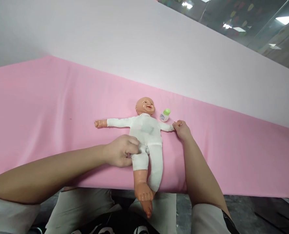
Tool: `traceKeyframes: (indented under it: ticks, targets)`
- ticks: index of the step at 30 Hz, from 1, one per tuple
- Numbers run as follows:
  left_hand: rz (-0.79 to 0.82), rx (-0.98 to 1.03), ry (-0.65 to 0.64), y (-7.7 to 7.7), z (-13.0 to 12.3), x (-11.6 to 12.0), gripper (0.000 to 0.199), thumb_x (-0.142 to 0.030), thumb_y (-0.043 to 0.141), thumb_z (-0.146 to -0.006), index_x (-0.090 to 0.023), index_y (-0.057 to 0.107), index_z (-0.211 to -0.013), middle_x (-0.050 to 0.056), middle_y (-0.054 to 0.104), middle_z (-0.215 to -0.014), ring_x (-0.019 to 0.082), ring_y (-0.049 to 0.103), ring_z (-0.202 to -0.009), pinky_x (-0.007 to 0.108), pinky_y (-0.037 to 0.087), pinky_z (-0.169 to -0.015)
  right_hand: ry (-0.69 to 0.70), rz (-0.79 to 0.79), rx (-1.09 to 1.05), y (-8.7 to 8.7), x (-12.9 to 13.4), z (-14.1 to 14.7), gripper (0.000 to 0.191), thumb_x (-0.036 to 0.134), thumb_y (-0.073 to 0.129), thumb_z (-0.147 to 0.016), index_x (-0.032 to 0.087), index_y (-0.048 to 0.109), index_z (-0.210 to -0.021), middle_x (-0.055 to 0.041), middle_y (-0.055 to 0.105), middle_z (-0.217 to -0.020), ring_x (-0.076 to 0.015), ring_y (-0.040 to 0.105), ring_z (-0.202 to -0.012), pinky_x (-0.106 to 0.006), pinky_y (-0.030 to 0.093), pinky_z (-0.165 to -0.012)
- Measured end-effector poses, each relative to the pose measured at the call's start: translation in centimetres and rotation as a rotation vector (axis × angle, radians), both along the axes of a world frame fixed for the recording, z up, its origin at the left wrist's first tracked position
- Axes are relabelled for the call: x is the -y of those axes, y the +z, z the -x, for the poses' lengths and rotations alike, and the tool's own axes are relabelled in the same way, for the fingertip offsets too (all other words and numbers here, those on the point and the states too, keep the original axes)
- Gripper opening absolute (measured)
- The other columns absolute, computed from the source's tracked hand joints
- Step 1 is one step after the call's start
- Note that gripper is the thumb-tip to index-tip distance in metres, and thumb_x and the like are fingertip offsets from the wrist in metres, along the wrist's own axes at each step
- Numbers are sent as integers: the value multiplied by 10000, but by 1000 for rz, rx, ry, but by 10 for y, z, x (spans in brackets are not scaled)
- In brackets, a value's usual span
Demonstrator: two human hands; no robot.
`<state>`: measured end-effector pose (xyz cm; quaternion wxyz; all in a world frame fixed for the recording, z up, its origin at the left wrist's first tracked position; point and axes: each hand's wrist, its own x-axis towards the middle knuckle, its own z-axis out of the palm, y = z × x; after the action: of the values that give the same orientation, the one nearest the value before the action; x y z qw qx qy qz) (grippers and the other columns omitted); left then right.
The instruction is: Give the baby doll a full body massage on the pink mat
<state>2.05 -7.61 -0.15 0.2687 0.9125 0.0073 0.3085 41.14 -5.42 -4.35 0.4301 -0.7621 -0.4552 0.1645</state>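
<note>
A baby doll (pixel 146 130) with a plastic head and a white cloth body lies on its back, its feet toward me and over the table's front edge. My left hand (pixel 122 151) is closed at the doll's hip and upper leg, seemingly pinching the white cloth there. With my right hand (pixel 183 130) I grip the doll's arm at the wrist, the small plastic hand showing past my fingers. Beside the doll's head, just above that arm, is a small clear bottle (pixel 164 115) with a green cap. A greyish patch marks the doll's chest.
A pink cloth (pixel 86 97) covers the table and hangs at its front edge. Behind it rises a plain white wall or panel (pixel 134 42), with glass and ceiling lights beyond at upper right. My legs are below the table edge.
</note>
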Motion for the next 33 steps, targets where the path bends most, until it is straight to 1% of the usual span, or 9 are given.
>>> traceKeyframes:
  ticks: [3, 6, 9, 12, 16, 21, 24, 28, 33]
  targets:
    - [18, -23, -33, -3, -2, 4, 266, -157, 628, -859, -229, 496, -639, 7, 475, -597, 168, 539, -591, 318, 420, -581, 3, 46, 53, -3, -1, -4, 669, 544, 792, -786, 203, 585, -1324, -152, 741, -1266, -330, 705, -1185, -542, 492, -1106]
    - [59, 2, 21, -5, -2, -1, 274, -181, 641, -865, -218, 503, -631, 3, 476, -619, 143, 508, -564, 298, 388, -548, -38, -77, 22, 3, 2, 9, 721, 570, 805, -781, 202, 554, -1348, -108, 773, -1083, -297, 738, -1018, -497, 555, -984]
    - [121, 62, 157, -6, 2, -16, 307, -201, 642, -883, -196, 494, -615, -16, 475, -619, 110, 464, -546, 264, 357, -528, -9, -245, -65, 12, 6, 32, 635, 592, 814, -787, 209, 580, -1236, -28, 750, -895, -205, 692, -775, -380, 581, -798]
    - [163, 76, 358, -11, 6, -38, 246, -167, 633, -833, -179, 529, -610, -36, 487, -584, 93, 453, -542, 234, 350, -528, 77, -338, -44, 16, 10, 59, 497, 559, 823, -800, 217, 641, -1111, -20, 742, -913, -160, 635, -715, -323, 566, -728]
    - [299, 24, 538, -23, 7, -64, 115, -190, 618, -757, -166, 609, -644, -38, 533, -603, 94, 489, -559, 211, 361, -522, 318, -330, 213, 14, 15, 91, 373, 463, 748, -891, 266, 736, -1208, -60, 783, -1132, -219, 689, -874, -405, 594, -838]
    - [327, 14, 556, -29, 4, -71, 164, -232, 631, -743, -162, 582, -602, -35, 529, -606, 90, 478, -562, 205, 363, -517, 569, -321, 533, 17, 19, 107, 308, 286, 666, -935, 292, 770, -1226, -62, 774, -1289, -299, 684, -1193, -541, 510, -1087]
    - [314, 51, 535, -23, 5, -63, 143, -207, 625, -748, -162, 604, -614, -40, 515, -581, 84, 463, -538, 205, 346, -499, 500, -270, 452, 19, 19, 98, 312, 348, 693, -919, 288, 766, -1217, -65, 794, -1168, -287, 710, -1049, -502, 573, -969]
    - [244, 79, 408, -11, 9, -46, 180, -180, 643, -781, -171, 604, -605, -42, 499, -551, 82, 437, -518, 219, 339, -502, 291, -288, 152, 16, 15, 71, 492, 490, 712, -897, 248, 670, -1324, -68, 779, -1132, -210, 700, -836, -386, 608, -780]
    - [286, 12, 153, -2, 11, -25, 254, -198, 698, -846, -181, 625, -604, -18, 532, -567, 99, 466, -529, 253, 347, -519, 53, -245, -31, 10, 6, 26, 662, 577, 716, -873, 193, 546, -1385, -81, 782, -996, -233, 735, -819, -401, 607, -790]
